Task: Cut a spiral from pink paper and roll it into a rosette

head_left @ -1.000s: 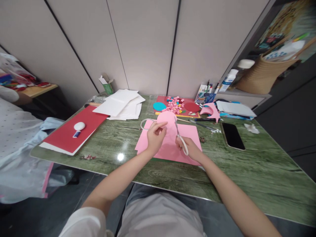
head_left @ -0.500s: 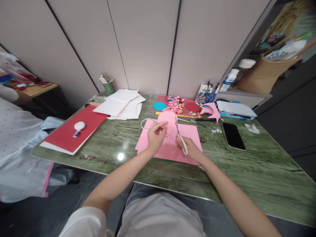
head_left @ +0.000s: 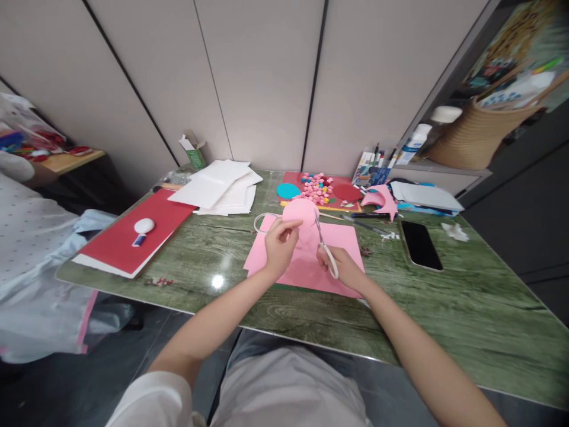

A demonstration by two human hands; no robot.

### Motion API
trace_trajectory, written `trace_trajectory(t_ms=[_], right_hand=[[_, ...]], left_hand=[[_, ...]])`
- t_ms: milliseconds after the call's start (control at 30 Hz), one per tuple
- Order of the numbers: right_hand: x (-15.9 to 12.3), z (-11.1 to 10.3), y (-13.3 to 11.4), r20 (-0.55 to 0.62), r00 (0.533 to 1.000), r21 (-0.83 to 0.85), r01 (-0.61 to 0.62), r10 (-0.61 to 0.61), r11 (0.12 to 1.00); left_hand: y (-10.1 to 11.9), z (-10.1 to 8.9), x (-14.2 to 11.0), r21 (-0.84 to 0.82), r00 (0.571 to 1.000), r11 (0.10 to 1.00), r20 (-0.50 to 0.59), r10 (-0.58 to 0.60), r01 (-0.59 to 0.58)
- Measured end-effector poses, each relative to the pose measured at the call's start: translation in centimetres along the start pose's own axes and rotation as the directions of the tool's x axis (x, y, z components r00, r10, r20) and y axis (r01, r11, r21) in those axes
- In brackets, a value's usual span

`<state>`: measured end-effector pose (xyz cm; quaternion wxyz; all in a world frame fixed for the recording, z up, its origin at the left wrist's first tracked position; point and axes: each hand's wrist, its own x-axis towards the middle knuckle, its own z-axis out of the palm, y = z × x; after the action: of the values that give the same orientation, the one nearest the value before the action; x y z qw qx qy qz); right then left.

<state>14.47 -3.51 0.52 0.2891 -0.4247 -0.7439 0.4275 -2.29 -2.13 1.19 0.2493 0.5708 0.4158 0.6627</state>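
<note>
My left hand (head_left: 281,243) pinches a round piece of pink paper (head_left: 299,211) at its lower edge, with the fingers over its face. A pair of white-handled scissors (head_left: 328,260) is gripped in my right hand (head_left: 341,265), the blades pointing away from me along the right edge of the round piece. Whether the blades are closed on the paper I cannot tell. Beneath both hands lie pink sheets (head_left: 306,270) on the green table. A white ring-shaped object (head_left: 261,223) lies just left of the round piece, partly hidden by my left hand.
Beyond the hands, a red sheet (head_left: 293,178) bears small pink pieces (head_left: 315,188), a blue disc (head_left: 288,190) and a red disc (head_left: 347,191). Pink offcuts (head_left: 386,200) and a phone (head_left: 421,244) lie right. White sheets (head_left: 217,184) and a red folder (head_left: 155,222) lie left.
The round pink piece has shifted very slightly, its top edge a touch higher and to the left. Both hands keep their holds almost unmoved.
</note>
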Motion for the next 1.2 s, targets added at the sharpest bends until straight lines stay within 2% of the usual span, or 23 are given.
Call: trace_trajectory(t_ms=[467,733,1000,1200], right_hand=[[0.05,-0.25,0.13,0.032,0.999,-0.024,0.039,-0.038,0.999],[0.08,-0.07,0.12,0.022,1.000,-0.024,0.021,-0.020,0.999],[0.13,0.30,0.64,-0.032,0.999,-0.004,0.015,-0.015,1.000],[0.13,0.32,0.68,-0.039,0.999,0.001,0.012,-0.012,1.000]], left_hand=[[-0.03,0.11,-0.01,-0.090,0.999,0.996,-0.027,-0.018,0.015],[-0.29,0.18,0.04,-0.053,0.999,0.999,-0.051,-0.011,0.008],[0.04,0.12,-0.07,-0.006,1.000,1.000,0.021,-0.017,0.017],[0.08,0.09,0.07,-0.015,0.999,1.000,0.021,-0.024,0.024]])
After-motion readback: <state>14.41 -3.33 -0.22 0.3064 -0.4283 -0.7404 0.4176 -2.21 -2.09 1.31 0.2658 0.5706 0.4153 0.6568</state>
